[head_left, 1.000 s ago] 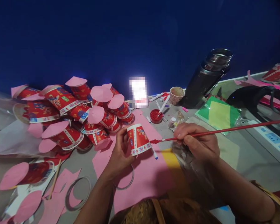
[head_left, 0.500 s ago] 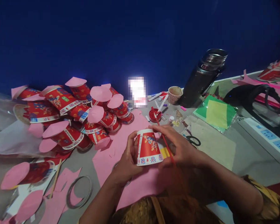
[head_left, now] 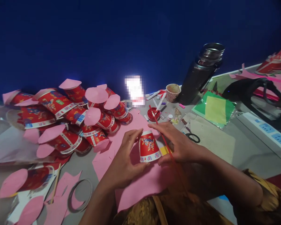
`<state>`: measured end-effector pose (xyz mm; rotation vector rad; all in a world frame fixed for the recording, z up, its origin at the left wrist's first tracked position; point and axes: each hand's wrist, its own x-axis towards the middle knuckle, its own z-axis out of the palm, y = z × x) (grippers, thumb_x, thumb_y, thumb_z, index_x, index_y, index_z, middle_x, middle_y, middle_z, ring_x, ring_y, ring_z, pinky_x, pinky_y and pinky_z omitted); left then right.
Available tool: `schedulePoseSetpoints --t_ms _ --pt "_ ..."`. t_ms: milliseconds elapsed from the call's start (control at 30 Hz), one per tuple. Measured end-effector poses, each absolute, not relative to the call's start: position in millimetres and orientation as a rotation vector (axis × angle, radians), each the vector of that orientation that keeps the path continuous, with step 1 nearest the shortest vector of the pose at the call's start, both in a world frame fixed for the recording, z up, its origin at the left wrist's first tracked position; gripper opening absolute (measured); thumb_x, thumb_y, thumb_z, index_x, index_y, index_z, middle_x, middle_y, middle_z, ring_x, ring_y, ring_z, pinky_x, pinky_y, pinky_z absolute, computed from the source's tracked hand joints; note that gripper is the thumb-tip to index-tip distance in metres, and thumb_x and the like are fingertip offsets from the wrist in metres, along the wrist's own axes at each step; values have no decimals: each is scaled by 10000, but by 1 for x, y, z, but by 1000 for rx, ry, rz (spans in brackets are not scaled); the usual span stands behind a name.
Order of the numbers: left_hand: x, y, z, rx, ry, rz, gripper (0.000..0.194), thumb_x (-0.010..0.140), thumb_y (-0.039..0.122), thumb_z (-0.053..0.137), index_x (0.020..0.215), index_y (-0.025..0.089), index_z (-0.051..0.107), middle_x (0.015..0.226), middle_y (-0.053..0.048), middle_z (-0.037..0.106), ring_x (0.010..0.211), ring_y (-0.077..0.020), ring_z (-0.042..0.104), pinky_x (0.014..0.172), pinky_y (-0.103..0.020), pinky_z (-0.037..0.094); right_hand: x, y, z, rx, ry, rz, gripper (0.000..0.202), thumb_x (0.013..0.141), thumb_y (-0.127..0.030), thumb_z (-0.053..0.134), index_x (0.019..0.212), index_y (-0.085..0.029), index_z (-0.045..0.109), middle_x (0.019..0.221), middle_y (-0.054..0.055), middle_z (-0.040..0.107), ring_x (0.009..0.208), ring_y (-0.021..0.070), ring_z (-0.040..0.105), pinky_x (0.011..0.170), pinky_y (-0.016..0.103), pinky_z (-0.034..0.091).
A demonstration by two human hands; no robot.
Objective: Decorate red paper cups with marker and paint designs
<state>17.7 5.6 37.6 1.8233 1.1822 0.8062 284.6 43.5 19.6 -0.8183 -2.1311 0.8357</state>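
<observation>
A red patterned paper cup (head_left: 149, 147) is upside down between my hands, its white rim downward above pink paper (head_left: 140, 193). My left hand (head_left: 127, 156) curves around the cup's left side, fingertips near its top and thumb at the rim. On the other side, my right hand (head_left: 178, 142) holds the cup with thumb and fingers, and a thin red brush (head_left: 165, 139) also rests in that hand. The brush tip points toward a small dish of red paint (head_left: 153, 114).
Many red cups with pink paper cones (head_left: 67, 137) are piled at the left. A tape roll (head_left: 80, 196) lies front left. Behind stand a lit screen (head_left: 134, 90), a paper cup (head_left: 173, 92) and a black thermos (head_left: 199, 75); a power strip (head_left: 267, 131) is at right.
The cup has turned slightly between my hands. My left hand has loosened around it, with more space between palm and cup. The whole view has shifted a little.
</observation>
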Motion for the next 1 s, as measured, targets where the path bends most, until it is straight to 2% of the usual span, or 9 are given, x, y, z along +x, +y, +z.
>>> schedulePoseSetpoints --t_ms 67,167,233,267,367,500,600,800,1000 --pt "15 8 32 1824 1220 834 919 812 245 857 1626 403 461 1598 -88 463 1534 -391 479 1265 -572 479 288 41 24 -809 -1984 875 774 942 -568 822 1603 -271 552 1522 175 678 1379 357 641 1129 591 564" --pt "10 12 26 1846 1263 868 973 783 121 788 1638 408 422 1585 -85 424 1558 -373 439 1267 -560 478 293 34 28 -823 -1659 952 374 1120 -425 593 1443 -280 713 1194 110 840 1082 263 781 858 423 678" --pt "9 12 25 1866 1287 879 983 763 77 753 1631 389 414 1565 -91 418 1551 -367 435 1279 -563 460 295 30 28 -834 -1490 981 337 1133 -424 566 1305 -259 804 947 85 848 825 228 790 673 357 655" --pt "9 12 25 1877 1298 885 974 757 66 738 1622 377 415 1555 -96 418 1545 -367 435 1288 -568 445 296 28 28 -832 -1452 966 320 1119 -432 595 1243 -258 834 865 76 832 762 227 775 644 361 643" --pt "13 11 27 1919 1349 915 930 747 60 718 1583 339 424 1543 -110 416 1537 -379 424 1306 -586 407 294 27 30 -805 -1443 886 215 1058 -402 705 1053 -279 882 727 54 792 691 245 740 698 436 641" --pt "19 11 29 1938 1402 910 899 748 91 728 1561 311 415 1537 -129 420 1522 -398 425 1273 -603 435 287 27 36 -763 -1516 894 112 1014 -302 770 969 -288 872 740 45 804 665 236 733 651 396 612" --pt "22 12 31 1928 1406 897 890 744 113 750 1548 314 426 1514 -127 434 1500 -404 440 1247 -598 459 284 27 36 -699 -1625 876 131 1039 -289 731 983 -258 845 764 45 796 665 217 723 617 355 572" --pt "22 14 33 1912 1433 905 864 720 113 735 1515 289 447 1483 -127 459 1452 -396 481 1237 -583 461 286 27 31 -643 -1779 833 157 1066 -218 642 1030 -232 794 809 55 777 729 221 708 679 372 546" --pt "23 14 38 1909 1412 858 828 717 117 726 1479 274 443 1479 -135 453 1489 -397 447 1255 -577 448 287 26 27 -670 -1785 862 134 1054 -210 658 1025 -227 788 842 53 786 756 217 711 713 364 549"
